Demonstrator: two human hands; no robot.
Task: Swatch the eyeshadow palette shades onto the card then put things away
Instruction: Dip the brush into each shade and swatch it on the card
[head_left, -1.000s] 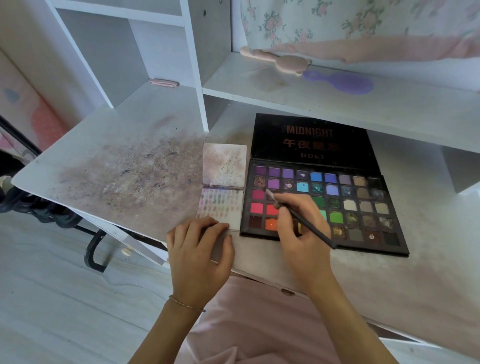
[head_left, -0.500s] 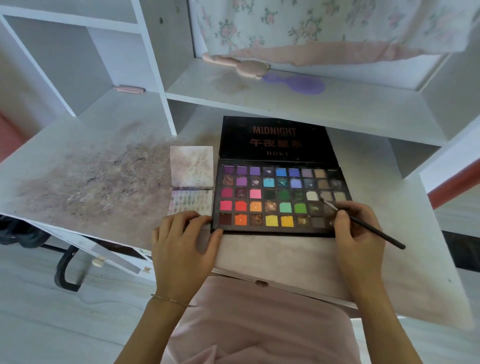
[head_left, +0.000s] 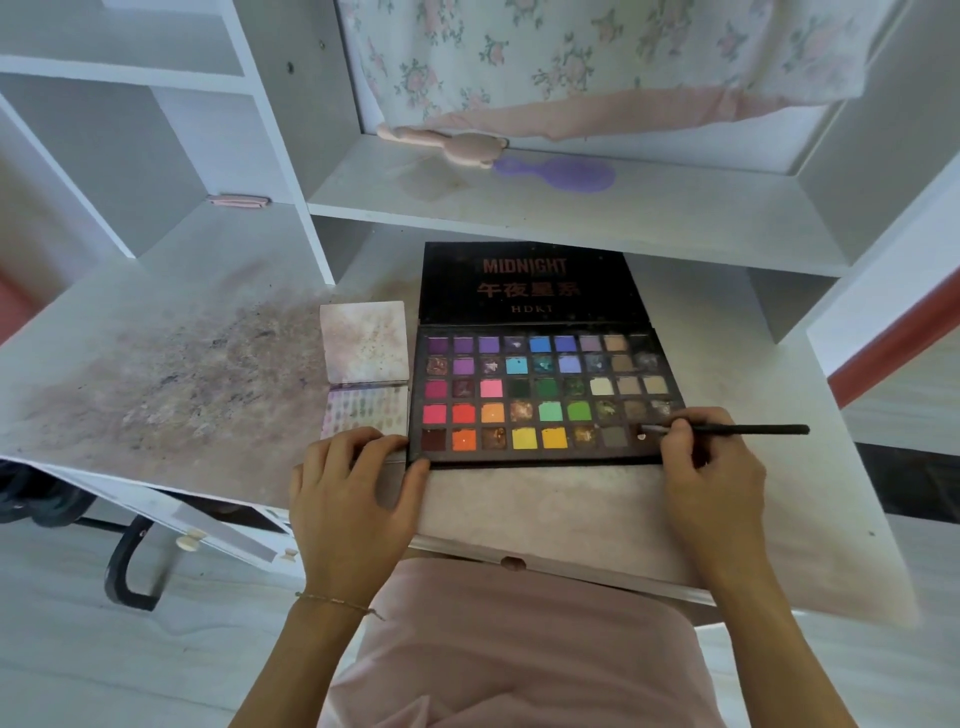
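Holding the brush (head_left: 727, 429) pinched in my right hand (head_left: 711, 467), I have moved its tip down to the bottom row of the palette (head_left: 545, 395). My left hand (head_left: 348, 493) still lies spread on the card (head_left: 363, 410) beside it.

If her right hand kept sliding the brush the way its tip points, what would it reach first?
The right hand points the thin black brush leftward along the bottom row of the open black eyeshadow palette. Its tip sits at a dark pan; next would likely be the grey pan beside it.
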